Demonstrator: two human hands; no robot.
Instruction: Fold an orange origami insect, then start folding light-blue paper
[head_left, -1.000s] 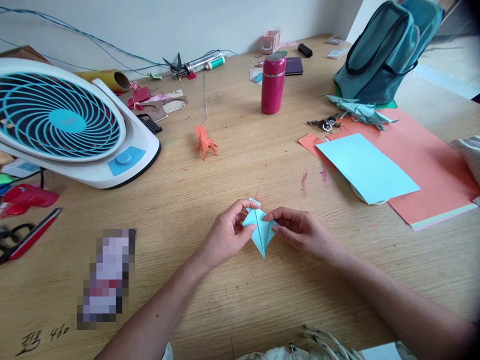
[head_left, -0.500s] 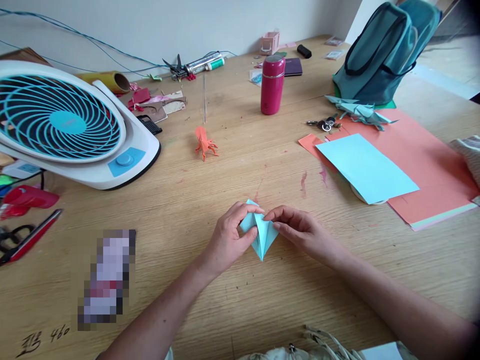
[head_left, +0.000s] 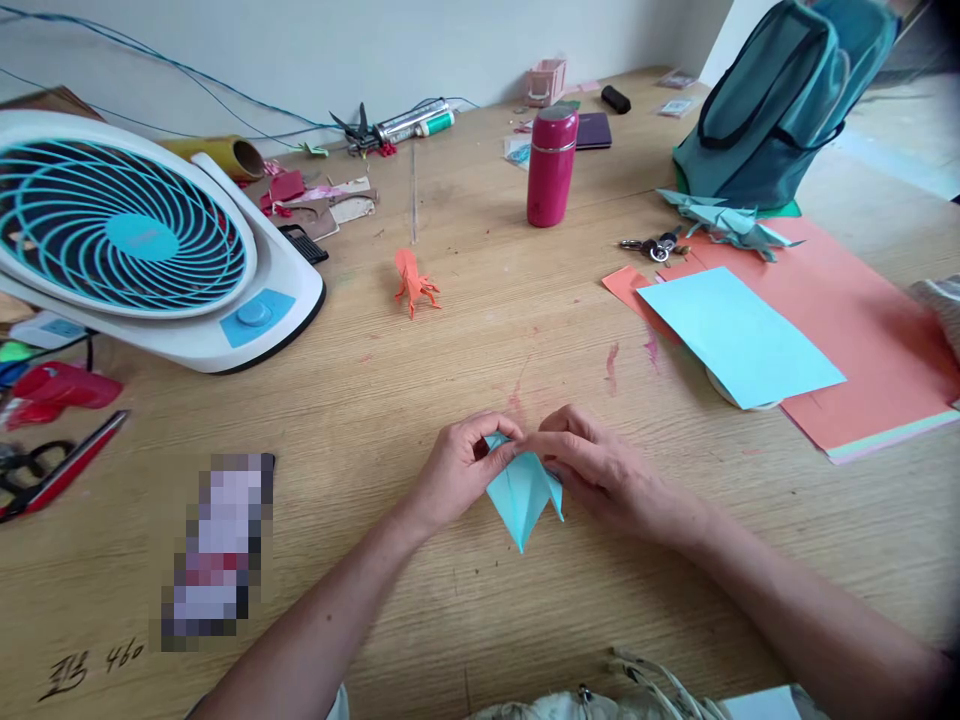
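Observation:
A small piece of folded light-blue origami paper [head_left: 520, 500] is between my two hands, low in the middle of the head view, its point toward me. My left hand [head_left: 463, 468] pinches its upper left edge between thumb and fingers. On the other side, my right hand [head_left: 600, 465] grips the upper right part, with the index finger reaching over the top edge to the left fingertips. A narrow flap sticks down at the paper's right side. The fingers cover the top of the paper.
An orange folded paper insect [head_left: 412, 282] stands beyond my hands. At right, a light-blue sheet [head_left: 742, 335] overlaps orange paper [head_left: 862, 330], near keys [head_left: 656, 246] and a blue-green origami figure [head_left: 731, 222]. A fan [head_left: 142, 240], pink flask [head_left: 553, 165] and backpack [head_left: 765, 110] stand farther out.
The paper has opened wider toward me, and its central raised fold no longer shows. My right hand has moved left over the top edge, to my left fingertips. The view has shifted slightly.

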